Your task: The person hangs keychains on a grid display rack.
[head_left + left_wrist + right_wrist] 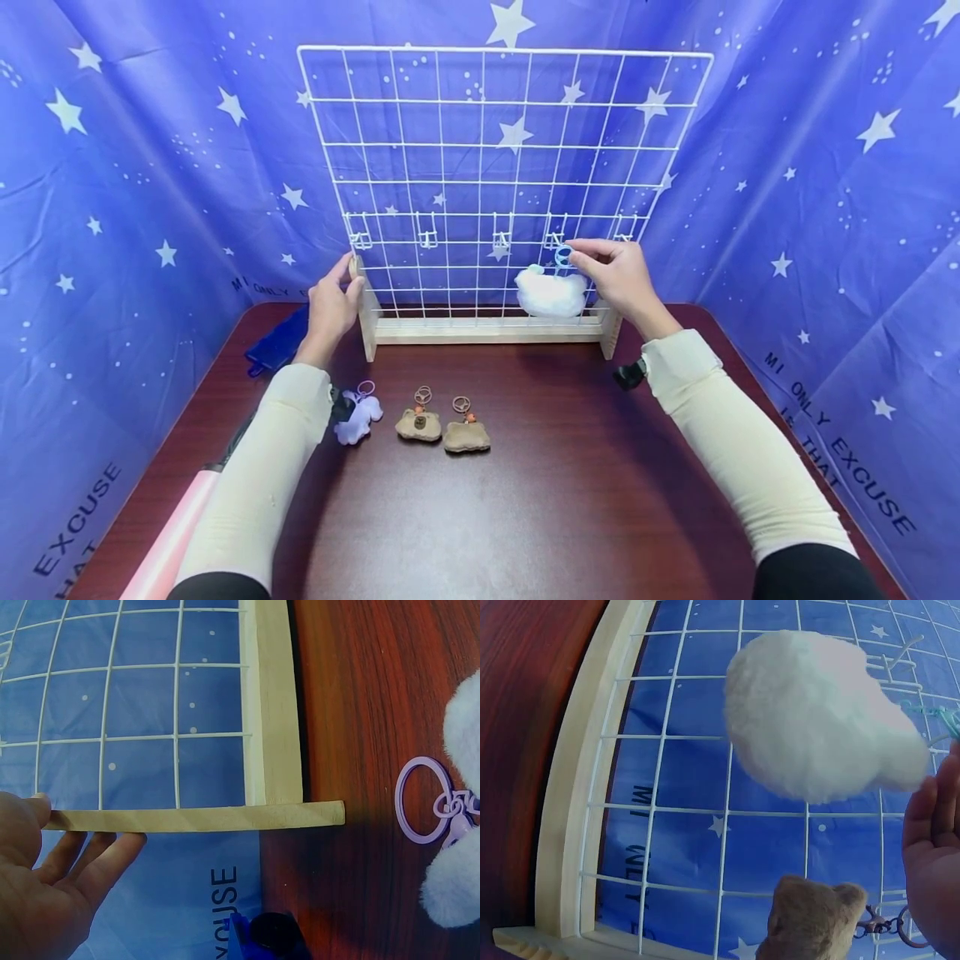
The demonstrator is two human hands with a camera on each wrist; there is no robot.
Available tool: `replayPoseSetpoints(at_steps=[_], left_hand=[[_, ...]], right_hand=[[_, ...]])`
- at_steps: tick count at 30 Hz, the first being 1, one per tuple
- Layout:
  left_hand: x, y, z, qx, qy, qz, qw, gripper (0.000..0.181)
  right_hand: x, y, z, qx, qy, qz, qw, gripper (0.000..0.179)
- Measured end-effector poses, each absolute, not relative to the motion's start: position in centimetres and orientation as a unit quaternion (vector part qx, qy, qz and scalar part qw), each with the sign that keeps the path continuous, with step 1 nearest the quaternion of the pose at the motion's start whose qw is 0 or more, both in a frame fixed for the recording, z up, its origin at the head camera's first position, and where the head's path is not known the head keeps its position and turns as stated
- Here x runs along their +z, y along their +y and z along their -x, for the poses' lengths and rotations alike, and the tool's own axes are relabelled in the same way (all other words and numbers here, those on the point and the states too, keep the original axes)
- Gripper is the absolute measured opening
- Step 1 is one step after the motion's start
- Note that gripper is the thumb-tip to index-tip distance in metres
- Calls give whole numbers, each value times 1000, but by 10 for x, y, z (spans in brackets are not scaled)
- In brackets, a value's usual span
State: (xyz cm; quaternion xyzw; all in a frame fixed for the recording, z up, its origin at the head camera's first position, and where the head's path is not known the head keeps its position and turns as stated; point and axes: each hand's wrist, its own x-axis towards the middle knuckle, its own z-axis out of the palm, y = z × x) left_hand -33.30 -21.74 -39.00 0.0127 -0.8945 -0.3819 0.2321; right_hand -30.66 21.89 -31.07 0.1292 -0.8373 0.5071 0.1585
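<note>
My right hand [622,275] pinches the light blue ring [563,255] of a white plush keychain [552,293]. The fluffy body dangles in front of the white wire grid [495,183], with the ring just below a white hook [554,239]. At the grid's left end, my left hand [330,308] grips the wooden side post [195,819], thumb on one side and fingers on the other. A brown plush keychain [810,919] hangs by the grid near my right hand in the right wrist view; that hand hides it in the head view.
On the dark red table lie a purple plush keychain [360,417] and two brown bear-like keychains [418,425] [467,436]. More white hooks [428,239] line the grid. A blue item [279,340] sits behind my left arm, and a pink object [172,533] lies beside it.
</note>
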Motion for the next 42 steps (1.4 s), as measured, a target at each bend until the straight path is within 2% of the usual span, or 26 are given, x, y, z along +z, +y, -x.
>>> replayPoseSetpoints(at_steps=[19, 28, 42], left_hand=[[-391, -217, 332, -384, -894, -12, 232, 51], [-390, -217, 333, -383, -894, -14, 233, 51], [-389, -217, 332, -381, -895, -13, 231, 51]], right_hand=[[-318, 214, 318, 508, -836, -113, 175, 30], [-320, 215, 319, 508, -829, -142, 185, 32], [-333, 224, 304, 472, -844, -161, 199, 30]])
